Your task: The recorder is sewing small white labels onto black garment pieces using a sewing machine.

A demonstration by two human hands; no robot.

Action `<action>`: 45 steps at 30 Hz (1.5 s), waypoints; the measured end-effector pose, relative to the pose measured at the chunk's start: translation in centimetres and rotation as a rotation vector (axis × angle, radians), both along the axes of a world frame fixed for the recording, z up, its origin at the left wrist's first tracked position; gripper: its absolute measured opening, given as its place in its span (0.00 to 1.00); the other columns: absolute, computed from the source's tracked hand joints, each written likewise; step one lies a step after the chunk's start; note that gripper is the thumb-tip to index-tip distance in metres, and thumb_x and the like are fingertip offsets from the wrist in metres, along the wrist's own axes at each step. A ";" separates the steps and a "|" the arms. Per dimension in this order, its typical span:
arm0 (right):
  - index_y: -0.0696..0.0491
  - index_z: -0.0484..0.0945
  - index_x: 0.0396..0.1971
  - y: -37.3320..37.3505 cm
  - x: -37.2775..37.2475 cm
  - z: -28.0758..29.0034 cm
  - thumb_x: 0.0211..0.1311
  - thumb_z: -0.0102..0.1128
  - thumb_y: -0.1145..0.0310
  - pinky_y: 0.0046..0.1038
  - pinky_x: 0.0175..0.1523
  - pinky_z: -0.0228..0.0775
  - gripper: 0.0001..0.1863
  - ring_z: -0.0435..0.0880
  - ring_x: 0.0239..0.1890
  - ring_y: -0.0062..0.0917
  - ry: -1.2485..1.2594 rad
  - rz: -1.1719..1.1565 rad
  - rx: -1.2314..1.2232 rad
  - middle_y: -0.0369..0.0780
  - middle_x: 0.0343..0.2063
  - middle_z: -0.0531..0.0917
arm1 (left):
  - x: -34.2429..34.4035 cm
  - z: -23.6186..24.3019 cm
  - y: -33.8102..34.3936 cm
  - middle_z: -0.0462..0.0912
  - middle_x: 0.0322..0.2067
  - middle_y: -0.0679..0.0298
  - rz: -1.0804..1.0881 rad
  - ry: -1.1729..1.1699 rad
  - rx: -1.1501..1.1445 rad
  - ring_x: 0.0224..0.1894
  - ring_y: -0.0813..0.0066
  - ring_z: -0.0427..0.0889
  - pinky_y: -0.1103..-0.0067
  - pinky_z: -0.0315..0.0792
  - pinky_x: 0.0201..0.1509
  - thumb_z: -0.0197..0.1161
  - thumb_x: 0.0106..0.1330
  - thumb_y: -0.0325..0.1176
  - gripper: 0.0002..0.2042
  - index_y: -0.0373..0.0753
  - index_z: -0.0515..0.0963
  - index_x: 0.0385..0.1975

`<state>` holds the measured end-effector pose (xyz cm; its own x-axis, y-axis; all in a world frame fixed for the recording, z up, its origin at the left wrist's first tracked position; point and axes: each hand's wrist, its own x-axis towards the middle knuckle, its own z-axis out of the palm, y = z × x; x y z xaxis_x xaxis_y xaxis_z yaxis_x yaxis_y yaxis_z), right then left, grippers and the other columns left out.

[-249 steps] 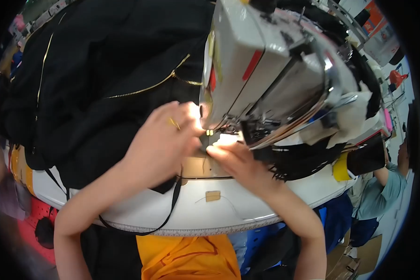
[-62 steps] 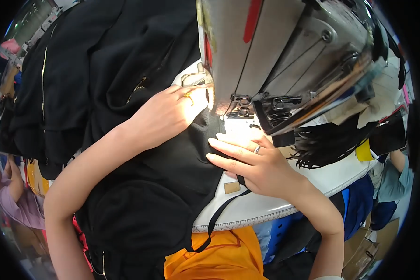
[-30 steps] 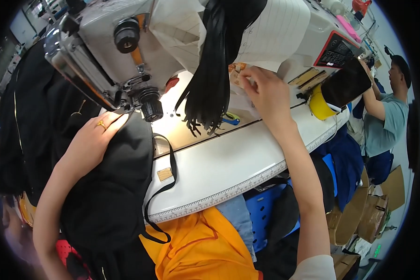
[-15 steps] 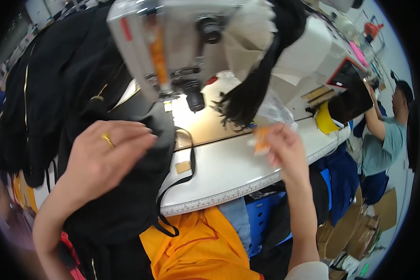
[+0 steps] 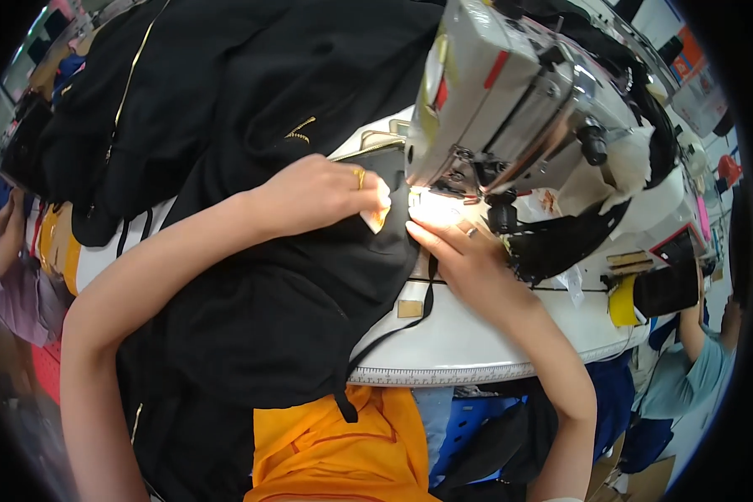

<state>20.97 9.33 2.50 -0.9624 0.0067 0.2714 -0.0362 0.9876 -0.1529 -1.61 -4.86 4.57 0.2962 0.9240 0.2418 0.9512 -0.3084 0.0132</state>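
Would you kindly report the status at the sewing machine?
Left hand pinching white-orange piece over black garment. Right hand at garment's edge, by sewing machine. Black strap lies across white tabletop.

Left head-worn fisheye — looks down and forward, close above white table point(image 5: 464, 345) and sewing machine point(image 5: 510, 96).

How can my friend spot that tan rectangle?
Find the sewing machine, then the white tabletop nearer the person. Between the edge of the black garment and the black strap lies the tan rectangle. It's small, pale and straight-edged; both neighbours are black.
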 end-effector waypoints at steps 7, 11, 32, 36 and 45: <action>0.48 0.80 0.53 0.5 1.4 -1.0 0.47 0.63 0.78 0.31 0.50 0.73 0.27 0.79 0.44 0.30 0.030 0.153 -0.071 0.34 0.51 0.80 | 0.5 -1.9 -1.4 0.81 0.39 0.74 -0.048 -0.179 0.247 0.39 0.77 0.83 0.80 0.76 0.31 0.62 0.56 0.31 0.05 0.46 0.80 0.33; 0.48 0.80 0.51 -0.3 1.4 -0.4 0.45 0.64 0.76 0.33 0.48 0.73 0.27 0.79 0.43 0.30 0.028 0.110 -0.062 0.35 0.47 0.80 | 3.1 -1.2 0.5 0.77 0.32 0.70 -0.020 -0.223 0.321 0.35 0.76 0.82 0.79 0.75 0.27 0.62 0.54 0.30 0.05 0.42 0.76 0.30; 0.51 0.75 0.54 0.3 0.9 -1.4 0.49 0.60 0.77 0.29 0.45 0.76 0.27 0.79 0.46 0.30 0.066 0.037 -0.126 0.39 0.46 0.77 | 5.3 -3.5 -0.6 0.80 0.33 0.66 -0.139 0.166 0.442 0.37 0.74 0.77 0.83 0.71 0.36 0.63 0.49 0.29 0.11 0.34 0.82 0.32; 0.51 0.74 0.56 -0.4 0.9 -1.4 0.50 0.59 0.75 0.30 0.48 0.76 0.28 0.78 0.50 0.30 0.026 -0.049 -0.047 0.38 0.50 0.75 | 5.2 -3.4 -0.5 0.81 0.35 0.69 -0.131 0.201 0.452 0.35 0.78 0.78 0.84 0.74 0.39 0.64 0.51 0.28 0.12 0.37 0.83 0.36; 0.54 0.80 0.51 0.5 0.8 -0.3 0.47 0.58 0.78 0.37 0.60 0.66 0.25 0.75 0.52 0.36 0.011 -0.016 -0.248 0.40 0.51 0.80 | 5.8 -4.2 -1.2 0.81 0.36 0.68 -0.056 0.232 0.419 0.37 0.78 0.80 0.84 0.75 0.42 0.62 0.52 0.31 0.11 0.38 0.81 0.35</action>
